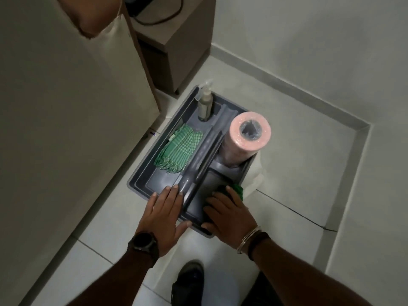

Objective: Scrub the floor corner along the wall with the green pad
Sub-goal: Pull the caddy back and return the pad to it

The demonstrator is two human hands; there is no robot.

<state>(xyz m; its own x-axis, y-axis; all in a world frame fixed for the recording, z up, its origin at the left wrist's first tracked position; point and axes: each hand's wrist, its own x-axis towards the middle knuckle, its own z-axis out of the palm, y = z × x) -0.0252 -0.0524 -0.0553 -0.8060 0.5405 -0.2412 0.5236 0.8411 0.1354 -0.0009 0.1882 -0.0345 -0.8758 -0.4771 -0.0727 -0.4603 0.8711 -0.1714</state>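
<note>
A grey cleaning caddy (141, 173) stands on the pale tiled floor. My right hand (229, 215) reaches into its near right compartment, fingers closed on the green pad (237, 189), which shows only partly past my fingertips. My left hand (164, 214) lies flat and open on the caddy's near left rim, beside the central handle (205, 151). The floor corner (362, 127), where two wall skirtings meet, lies to the far right of the caddy.
The caddy also holds a green checked cloth (178, 149), a spray bottle (204, 102) and a pink roll (248, 138). A white bag (257, 173) sits against its right side. A brown cabinet (176, 51) stands behind, a pale panel at left. My shoe (189, 279) is near the bottom.
</note>
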